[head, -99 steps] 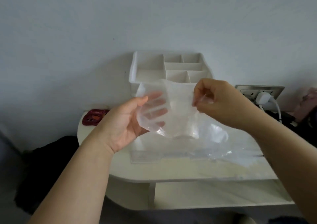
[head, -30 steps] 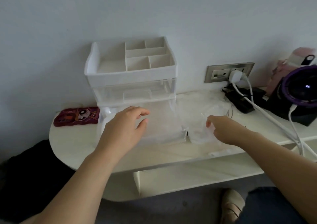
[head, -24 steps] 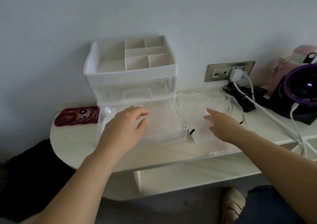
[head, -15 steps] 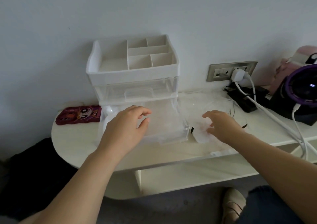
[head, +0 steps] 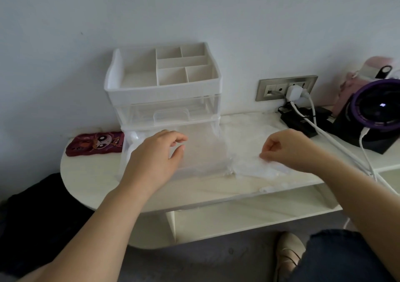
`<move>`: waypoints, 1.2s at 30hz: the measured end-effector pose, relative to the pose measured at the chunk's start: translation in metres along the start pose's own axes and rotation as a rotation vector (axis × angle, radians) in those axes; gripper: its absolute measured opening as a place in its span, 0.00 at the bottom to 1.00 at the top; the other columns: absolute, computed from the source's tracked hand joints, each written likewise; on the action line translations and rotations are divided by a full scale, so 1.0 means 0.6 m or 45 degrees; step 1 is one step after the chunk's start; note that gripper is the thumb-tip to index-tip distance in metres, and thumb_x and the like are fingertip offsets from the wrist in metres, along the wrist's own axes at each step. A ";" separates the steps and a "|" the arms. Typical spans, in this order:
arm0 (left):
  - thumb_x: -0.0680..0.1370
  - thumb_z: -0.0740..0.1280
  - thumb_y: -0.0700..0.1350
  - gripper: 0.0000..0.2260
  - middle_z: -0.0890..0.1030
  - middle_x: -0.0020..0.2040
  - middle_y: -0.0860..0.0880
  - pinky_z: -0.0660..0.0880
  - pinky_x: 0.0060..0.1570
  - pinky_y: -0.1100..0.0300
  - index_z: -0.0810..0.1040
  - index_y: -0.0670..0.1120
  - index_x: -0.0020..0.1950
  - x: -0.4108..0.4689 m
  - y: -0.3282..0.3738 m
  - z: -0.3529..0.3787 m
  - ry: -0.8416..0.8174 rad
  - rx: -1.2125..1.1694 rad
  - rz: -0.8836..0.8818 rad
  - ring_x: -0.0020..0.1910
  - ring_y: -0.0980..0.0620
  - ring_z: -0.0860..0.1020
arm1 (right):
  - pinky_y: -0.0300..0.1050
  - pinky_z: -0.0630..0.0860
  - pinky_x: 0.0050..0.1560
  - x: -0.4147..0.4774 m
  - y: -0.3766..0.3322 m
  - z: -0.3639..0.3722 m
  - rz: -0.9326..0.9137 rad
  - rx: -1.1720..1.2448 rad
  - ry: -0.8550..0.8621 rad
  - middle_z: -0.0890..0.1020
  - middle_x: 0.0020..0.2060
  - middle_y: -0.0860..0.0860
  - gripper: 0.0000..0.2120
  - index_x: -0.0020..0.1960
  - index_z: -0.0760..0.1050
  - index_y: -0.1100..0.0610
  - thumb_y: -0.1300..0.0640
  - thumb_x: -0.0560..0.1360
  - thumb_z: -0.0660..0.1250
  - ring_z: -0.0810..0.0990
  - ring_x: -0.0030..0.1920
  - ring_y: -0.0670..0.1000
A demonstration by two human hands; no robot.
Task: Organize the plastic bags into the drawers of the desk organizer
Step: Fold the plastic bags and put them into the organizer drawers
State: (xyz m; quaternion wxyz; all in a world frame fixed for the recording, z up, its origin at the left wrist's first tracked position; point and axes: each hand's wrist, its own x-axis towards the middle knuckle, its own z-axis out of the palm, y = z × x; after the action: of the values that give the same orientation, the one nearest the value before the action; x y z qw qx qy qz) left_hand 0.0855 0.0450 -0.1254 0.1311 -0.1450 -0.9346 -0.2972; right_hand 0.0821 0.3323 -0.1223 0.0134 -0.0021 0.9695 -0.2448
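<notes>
left hand (head: 155,160): hovers over the pulled-out lower drawer (head: 203,152); fingers loosely curled, thumb apart, grips nothing.
right hand (head: 289,149): fingers curled, pinches the edge of the top sheet of the plastic bags (head: 255,167).
plastic bags: clear, crumpled, heaped flat on the tabletop (head: 86,173) at 3 o'clock of the lower drawer, touching its side wall; drawer contents too hazy to tell.
desk organizer (head: 164,87): stands at 12 o'clock of the left hand, against the wall; white divided tray on top, clear upper drawer (head: 171,114) pushed in beneath.
phone case (head: 95,143): dark red, cartoon face, lies flat at 9 o'clock of the organizer, just beside it.
wall socket (head: 285,87): at 3 o'clock of the organizer, holds a white plug (head: 294,91).
purple fan (head: 378,108) and pink bottle (head: 372,67): at 3 o'clock, past the socket, near the frame edge.
</notes>
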 end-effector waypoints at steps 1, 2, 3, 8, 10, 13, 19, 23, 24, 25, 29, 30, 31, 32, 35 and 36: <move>0.78 0.64 0.45 0.09 0.75 0.51 0.64 0.73 0.52 0.59 0.78 0.54 0.56 0.000 0.002 -0.002 0.014 0.002 0.020 0.54 0.61 0.76 | 0.34 0.74 0.36 -0.006 -0.006 -0.009 0.020 0.174 -0.013 0.83 0.30 0.46 0.07 0.36 0.78 0.53 0.55 0.72 0.71 0.80 0.33 0.42; 0.78 0.64 0.45 0.09 0.75 0.51 0.64 0.73 0.53 0.60 0.79 0.53 0.56 0.000 0.006 -0.003 0.037 0.001 0.048 0.54 0.61 0.76 | 0.37 0.76 0.40 -0.013 -0.015 -0.016 0.058 0.418 -0.037 0.84 0.31 0.48 0.07 0.37 0.77 0.56 0.56 0.74 0.69 0.82 0.34 0.44; 0.78 0.64 0.44 0.09 0.76 0.50 0.64 0.73 0.53 0.62 0.79 0.53 0.56 0.001 0.012 -0.005 0.067 -0.011 0.078 0.54 0.62 0.76 | 0.41 0.78 0.43 -0.020 -0.027 -0.020 0.106 0.697 -0.065 0.84 0.32 0.50 0.08 0.38 0.76 0.58 0.58 0.76 0.67 0.83 0.35 0.47; 0.77 0.66 0.48 0.04 0.84 0.43 0.58 0.74 0.47 0.72 0.81 0.53 0.48 -0.001 0.045 -0.027 -0.012 -0.634 0.028 0.47 0.63 0.80 | 0.45 0.80 0.45 -0.049 -0.128 -0.013 0.028 1.564 0.008 0.80 0.28 0.48 0.13 0.37 0.73 0.59 0.65 0.79 0.58 0.80 0.30 0.46; 0.74 0.66 0.58 0.15 0.84 0.50 0.53 0.77 0.50 0.64 0.80 0.51 0.54 0.000 0.048 -0.037 -0.251 -1.039 -0.048 0.51 0.57 0.81 | 0.45 0.81 0.47 -0.055 -0.171 0.000 -0.089 1.577 0.089 0.79 0.27 0.48 0.16 0.32 0.75 0.55 0.62 0.78 0.61 0.80 0.32 0.47; 0.68 0.67 0.67 0.33 0.81 0.58 0.46 0.77 0.56 0.54 0.78 0.45 0.62 0.003 0.043 -0.049 -0.503 -1.578 -0.134 0.58 0.48 0.79 | 0.34 0.75 0.39 -0.055 -0.226 0.020 -0.279 1.193 0.156 0.79 0.28 0.44 0.15 0.33 0.77 0.52 0.52 0.77 0.64 0.77 0.32 0.41; 0.64 0.70 0.68 0.38 0.79 0.62 0.44 0.72 0.62 0.46 0.77 0.43 0.64 0.010 0.003 -0.079 -0.512 -1.869 -0.400 0.63 0.44 0.76 | 0.32 0.69 0.44 -0.026 -0.268 0.036 -0.403 0.922 -0.069 0.84 0.41 0.41 0.26 0.44 0.82 0.48 0.37 0.75 0.48 0.79 0.43 0.36; 0.71 0.70 0.52 0.20 0.83 0.51 0.43 0.77 0.54 0.47 0.78 0.40 0.56 0.016 -0.013 -0.075 -0.349 -1.791 -0.620 0.53 0.44 0.82 | 0.33 0.72 0.44 0.001 -0.267 0.061 -0.420 0.731 -0.084 0.83 0.39 0.44 0.18 0.44 0.82 0.52 0.49 0.80 0.55 0.79 0.42 0.40; 0.73 0.69 0.47 0.14 0.84 0.48 0.43 0.79 0.51 0.48 0.79 0.40 0.54 0.018 -0.013 -0.073 -0.304 -1.699 -0.660 0.49 0.46 0.83 | 0.35 0.73 0.45 0.007 -0.265 0.069 -0.425 0.617 -0.074 0.82 0.40 0.44 0.15 0.44 0.82 0.52 0.51 0.79 0.57 0.79 0.43 0.43; 0.75 0.68 0.43 0.09 0.84 0.47 0.44 0.80 0.49 0.50 0.79 0.40 0.53 0.021 -0.014 -0.070 -0.256 -1.585 -0.700 0.46 0.47 0.84 | 0.36 0.73 0.44 0.014 -0.261 0.076 -0.445 0.469 -0.043 0.81 0.39 0.42 0.12 0.45 0.82 0.51 0.52 0.78 0.60 0.78 0.43 0.44; 0.81 0.62 0.42 0.07 0.84 0.48 0.50 0.81 0.44 0.58 0.78 0.46 0.56 0.021 -0.019 -0.069 -0.216 -0.979 -0.680 0.41 0.56 0.84 | 0.42 0.71 0.55 0.030 -0.245 0.095 -0.585 -0.109 0.021 0.77 0.46 0.40 0.09 0.53 0.78 0.47 0.54 0.76 0.64 0.71 0.49 0.44; 0.81 0.59 0.41 0.10 0.83 0.48 0.52 0.81 0.43 0.59 0.77 0.48 0.58 0.020 -0.020 -0.071 -0.249 -0.800 -0.614 0.40 0.59 0.83 | 0.44 0.70 0.57 0.031 -0.242 0.098 -0.581 -0.176 -0.009 0.77 0.51 0.42 0.10 0.56 0.77 0.46 0.52 0.75 0.65 0.71 0.53 0.46; 0.82 0.57 0.40 0.12 0.83 0.48 0.53 0.81 0.43 0.60 0.75 0.50 0.61 0.018 -0.022 -0.071 -0.274 -0.650 -0.546 0.39 0.60 0.83 | 0.45 0.70 0.59 0.032 -0.240 0.100 -0.566 -0.220 -0.047 0.76 0.56 0.44 0.11 0.58 0.76 0.46 0.50 0.75 0.65 0.71 0.57 0.47; 0.81 0.57 0.39 0.15 0.83 0.48 0.54 0.80 0.44 0.61 0.73 0.52 0.65 0.016 -0.022 -0.071 -0.281 -0.510 -0.493 0.38 0.61 0.82 | 0.46 0.70 0.60 0.034 -0.239 0.101 -0.549 -0.254 -0.080 0.75 0.59 0.45 0.13 0.60 0.75 0.46 0.49 0.75 0.66 0.71 0.60 0.48; 0.80 0.57 0.38 0.18 0.82 0.47 0.54 0.78 0.41 0.59 0.72 0.53 0.66 0.014 -0.026 -0.070 -0.184 -0.139 -0.399 0.38 0.59 0.82 | 0.48 0.67 0.63 0.040 -0.240 0.099 -0.531 -0.325 -0.157 0.72 0.65 0.45 0.17 0.63 0.72 0.45 0.47 0.74 0.67 0.68 0.65 0.49; 0.79 0.57 0.38 0.17 0.82 0.46 0.52 0.77 0.39 0.59 0.74 0.52 0.65 0.013 -0.030 -0.072 -0.141 -0.031 -0.370 0.38 0.58 0.81 | 0.48 0.67 0.64 0.042 -0.242 0.098 -0.528 -0.333 -0.184 0.71 0.66 0.45 0.18 0.63 0.72 0.45 0.47 0.74 0.67 0.67 0.66 0.49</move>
State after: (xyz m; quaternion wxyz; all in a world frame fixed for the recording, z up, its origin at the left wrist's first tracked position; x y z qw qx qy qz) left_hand 0.0789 0.0070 -0.0977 0.0331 -0.0262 -0.9479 -0.3159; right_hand 0.0581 0.1766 -0.1055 0.0317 -0.2202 0.9682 -0.1142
